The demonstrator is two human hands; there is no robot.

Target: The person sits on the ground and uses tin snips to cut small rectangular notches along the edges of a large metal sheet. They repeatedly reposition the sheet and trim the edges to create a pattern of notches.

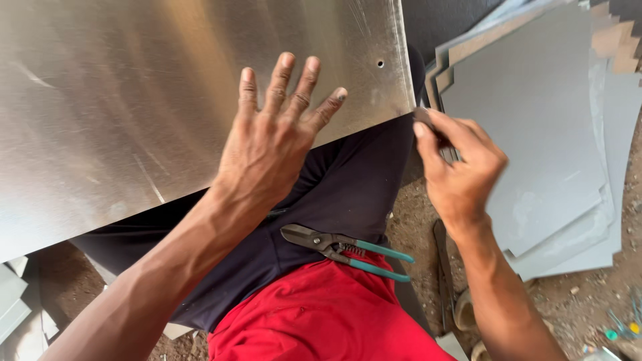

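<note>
My left hand (pixel 271 137) lies flat, palm down, fingers (pixel 284 73) spread wide and pointing away from me, forearm stretching in from the lower left. My right hand (pixel 461 167) is curled, fingertips pinched together near the thumb, its forearm rising from the lower right, wrist slightly bent.

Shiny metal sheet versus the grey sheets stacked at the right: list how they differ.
The shiny metal sheet is bright and reflective; the grey sheets are matte. It is single, resting across the lap under the left hand; they lie stacked on the ground. It has a small hole. Both are flat and thin.
</note>
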